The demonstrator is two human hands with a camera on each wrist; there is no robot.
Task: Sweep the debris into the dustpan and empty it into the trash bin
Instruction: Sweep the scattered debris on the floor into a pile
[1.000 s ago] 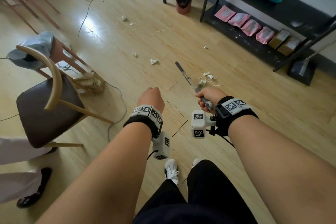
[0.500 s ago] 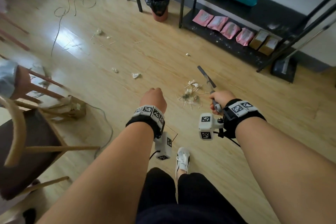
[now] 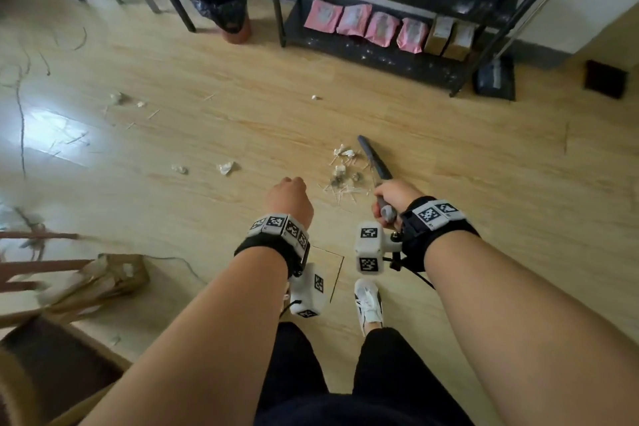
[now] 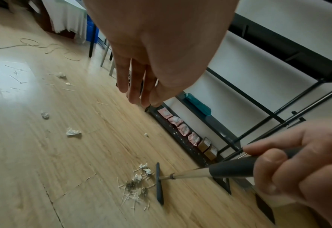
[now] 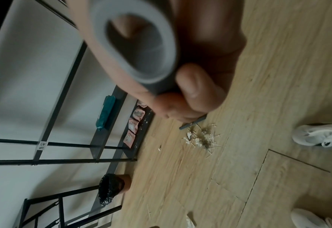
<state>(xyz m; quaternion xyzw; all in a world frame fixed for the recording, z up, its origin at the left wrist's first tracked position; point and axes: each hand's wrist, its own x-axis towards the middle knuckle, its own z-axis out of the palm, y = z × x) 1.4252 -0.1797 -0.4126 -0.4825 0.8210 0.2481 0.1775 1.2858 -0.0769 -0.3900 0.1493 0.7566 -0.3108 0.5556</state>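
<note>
My right hand (image 3: 394, 195) grips the grey sleeve of a broom handle (image 4: 233, 168); its blurred grey end (image 5: 141, 50) fills the right wrist view. The dark, narrow broom head (image 3: 375, 159) rests on the wooden floor just right of a small debris pile (image 3: 344, 173) of sticks and paper scraps. My left hand (image 3: 288, 197) hangs beside it holding nothing, its fingers (image 4: 139, 92) relaxed and pointing down. A bin lined with a black bag (image 3: 221, 3) stands at the back by the shelf legs. A dark dustpan-like object (image 3: 494, 78) leans at the shelf's right end.
Loose paper scraps (image 3: 226, 168) and sticks (image 3: 117, 98) lie scattered to the left. A black metal shelf (image 3: 363, 48) with pink packets lines the back wall. A wooden chair (image 3: 41, 356), a cardboard piece (image 3: 110, 277) and cables sit at the left. My white shoe (image 3: 368, 304) is below the hands.
I have stepped toward the shelf and turned right. The broom head has crossed from the left of the debris pile to its right. The left hand stays free.
</note>
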